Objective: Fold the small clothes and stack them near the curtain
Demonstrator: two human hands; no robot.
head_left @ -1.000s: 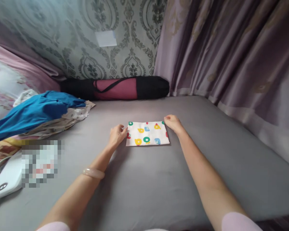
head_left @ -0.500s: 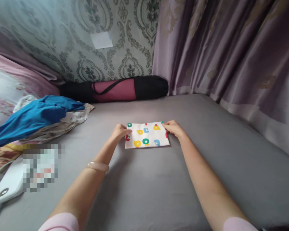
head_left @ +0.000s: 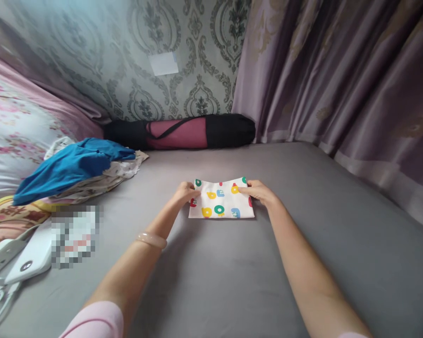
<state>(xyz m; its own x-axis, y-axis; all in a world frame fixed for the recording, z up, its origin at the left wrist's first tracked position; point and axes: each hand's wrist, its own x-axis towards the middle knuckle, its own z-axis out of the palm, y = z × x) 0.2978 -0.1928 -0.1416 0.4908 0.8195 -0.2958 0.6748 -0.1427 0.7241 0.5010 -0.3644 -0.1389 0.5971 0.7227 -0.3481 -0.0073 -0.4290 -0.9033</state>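
Observation:
A white folded cloth (head_left: 218, 199) with a print of coloured letter-like shapes rests on the grey bed sheet (head_left: 211, 272), its far edge sagging in the middle. At its left side my left hand (head_left: 186, 193) is closed, thumb on top and fingers behind or beneath the fabric. My right hand (head_left: 262, 191) pinches the opposite side near the far corner, with the thumb over the print. Both hands' fingertips are partly hidden by the cloth. A pale bangle (head_left: 151, 240) circles my left wrist.
At the left lie a blue garment (head_left: 74, 162) with other clothes, a white power bank-like device (head_left: 35, 253), a power strip (head_left: 2, 256) and cables. A black and maroon long bag (head_left: 178, 133) lies along the wall. Purple curtains (head_left: 320, 70) hang at the right.
My right thumb has come over the cloth's top face. The cloth's far corners have risen a little and its far edge now dips. The view has swung slightly left.

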